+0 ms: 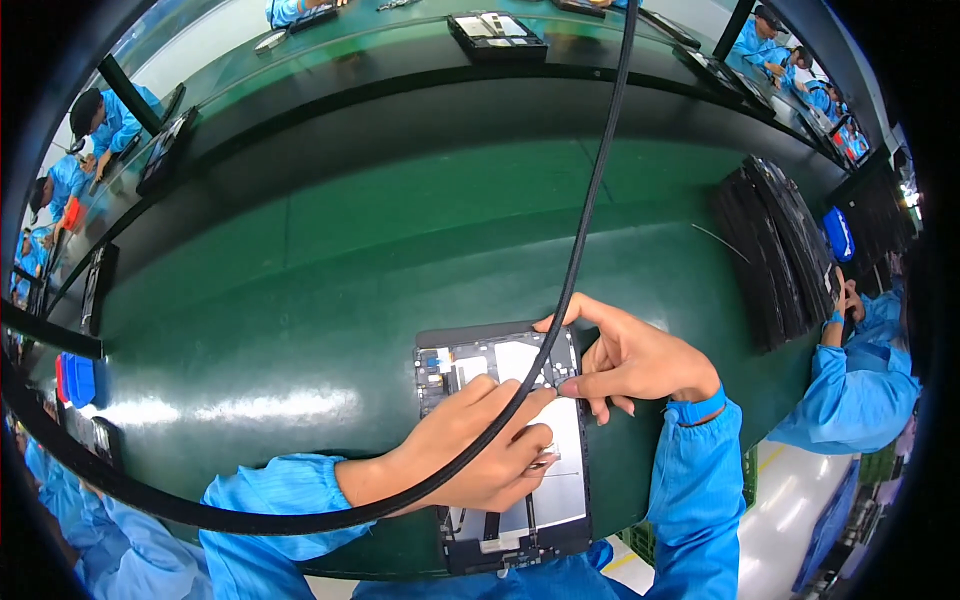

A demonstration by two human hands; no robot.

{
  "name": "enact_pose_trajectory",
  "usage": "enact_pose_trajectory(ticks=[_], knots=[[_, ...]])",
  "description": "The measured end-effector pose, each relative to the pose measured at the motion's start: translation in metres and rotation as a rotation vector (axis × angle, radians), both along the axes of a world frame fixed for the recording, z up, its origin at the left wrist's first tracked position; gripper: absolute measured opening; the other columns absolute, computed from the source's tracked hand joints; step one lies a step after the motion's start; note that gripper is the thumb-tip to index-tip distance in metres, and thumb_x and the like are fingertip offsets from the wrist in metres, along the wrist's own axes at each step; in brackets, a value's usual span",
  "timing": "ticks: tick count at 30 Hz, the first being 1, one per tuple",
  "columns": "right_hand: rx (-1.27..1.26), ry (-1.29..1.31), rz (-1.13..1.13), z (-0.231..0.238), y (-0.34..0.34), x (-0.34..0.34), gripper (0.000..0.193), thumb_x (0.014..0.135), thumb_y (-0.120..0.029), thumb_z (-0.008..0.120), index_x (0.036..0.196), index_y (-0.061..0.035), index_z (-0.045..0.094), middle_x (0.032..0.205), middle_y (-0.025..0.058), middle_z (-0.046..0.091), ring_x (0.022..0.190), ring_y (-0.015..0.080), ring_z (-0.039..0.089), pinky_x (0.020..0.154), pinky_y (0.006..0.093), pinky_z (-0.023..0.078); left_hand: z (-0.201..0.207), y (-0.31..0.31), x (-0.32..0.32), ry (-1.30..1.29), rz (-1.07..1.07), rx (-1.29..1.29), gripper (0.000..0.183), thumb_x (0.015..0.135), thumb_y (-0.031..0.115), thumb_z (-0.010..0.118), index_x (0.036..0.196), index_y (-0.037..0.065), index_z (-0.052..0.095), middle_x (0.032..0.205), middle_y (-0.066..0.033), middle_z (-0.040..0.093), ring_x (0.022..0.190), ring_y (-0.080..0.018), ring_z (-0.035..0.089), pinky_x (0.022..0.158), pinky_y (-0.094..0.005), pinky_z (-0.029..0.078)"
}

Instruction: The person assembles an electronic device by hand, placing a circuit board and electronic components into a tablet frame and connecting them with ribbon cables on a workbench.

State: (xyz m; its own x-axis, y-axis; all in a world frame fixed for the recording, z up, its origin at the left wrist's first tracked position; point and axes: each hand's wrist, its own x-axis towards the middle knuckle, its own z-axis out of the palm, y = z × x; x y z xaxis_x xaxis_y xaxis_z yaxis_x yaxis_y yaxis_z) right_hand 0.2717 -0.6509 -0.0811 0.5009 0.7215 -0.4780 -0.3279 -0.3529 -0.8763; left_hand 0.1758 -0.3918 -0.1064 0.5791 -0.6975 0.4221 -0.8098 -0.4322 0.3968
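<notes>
An opened tablet (pixel 565 440) lies upright in front of me on the green table, its inside parts and a pale silvery panel showing. My left hand (pixel 480 445) reaches across its middle, fingers curled and index finger pointing toward its right edge. Whatever may be between those fingertips is hidden. At the tablet's upper right, my right hand (pixel 640 360) grips the edge: the index finger touches the top corner, and the thumb presses near the left fingertip. Its other fingers bend beside the right edge.
A black cable (pixel 590 200) hangs across the view. On the green table (pixel 330 260), a stack of dark panels (pixel 775 250) stands at right. Blue bins (pixel 838 235) sit at both sides. Another opened device (pixel 497 35) rests on the far shelf. A person in blue (pixel 850 390) sits at right.
</notes>
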Motion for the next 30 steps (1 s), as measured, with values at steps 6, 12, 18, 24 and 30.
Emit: enact_pose_trajectory(ticks=[6, 12, 18, 24, 30], knots=[[-0.001, 0.013, -0.011, 0.0, 0.002, -0.001, 0.064, 0.105, -0.009, 0.077, 0.157, -0.0066, 0.039, 0.072, 0.0096, 0.074, 0.061, 0.014, 0.074, 0.046, 0.0247, 0.049, 0.001, 0.001, 0.001, -0.01, 0.01, -0.008, 0.024, 0.09, 0.027, 0.078, 0.09, 0.006, 0.066, 0.127, -0.0196, 0.071, 0.096, -0.0267, 0.062, 0.079, -0.0393, 0.045], [-0.061, 0.031, -0.064, 0.01, 0.011, -0.005, 0.068, 0.097, -0.003, 0.077, 0.154, -0.004, 0.041, 0.072, 0.0114, 0.075, 0.06, 0.0139, 0.073, 0.046, 0.0248, 0.048, 0.0, 0.003, 0.0, -0.032, 0.009, -0.023, 0.025, 0.09, 0.028, 0.079, 0.089, 0.005, 0.068, 0.125, -0.0206, 0.072, 0.102, -0.0263, 0.065, 0.079, -0.0393, 0.045], [-0.129, 0.007, -0.112, 0.017, 0.016, -0.007, 0.069, 0.09, -0.001, 0.078, 0.149, -0.0028, 0.043, 0.074, 0.0127, 0.076, 0.061, 0.0149, 0.074, 0.046, 0.0257, 0.047, -0.002, 0.001, -0.005, -0.097, -0.002, 0.055, 0.029, 0.091, 0.035, 0.077, 0.091, 0.007, 0.07, 0.124, -0.0225, 0.073, 0.102, -0.0259, 0.066, 0.08, -0.038, 0.045], [-0.166, -0.028, -0.097, 0.02, 0.018, -0.007, 0.075, 0.087, 0.005, 0.074, 0.155, -0.0032, 0.043, 0.083, 0.0171, 0.079, 0.064, 0.0175, 0.076, 0.046, 0.0262, 0.048, -0.003, 0.002, -0.006, -0.202, -0.021, 0.155, 0.033, 0.094, 0.041, 0.073, 0.095, 0.008, 0.072, 0.122, -0.0227, 0.076, 0.111, -0.0266, 0.07, 0.084, -0.0369, 0.046], [-0.132, -0.036, -0.108, 0.018, 0.017, -0.009, 0.071, 0.09, 0.004, 0.075, 0.154, -0.0048, 0.045, 0.082, 0.0145, 0.078, 0.063, 0.0152, 0.075, 0.045, 0.0245, 0.046, 0.001, 0.003, -0.006, -0.288, -0.047, 0.248, 0.028, 0.096, 0.036, 0.07, 0.095, 0.008, 0.072, 0.115, -0.0189, 0.078, 0.114, -0.0272, 0.071, 0.086, -0.0368, 0.046]])
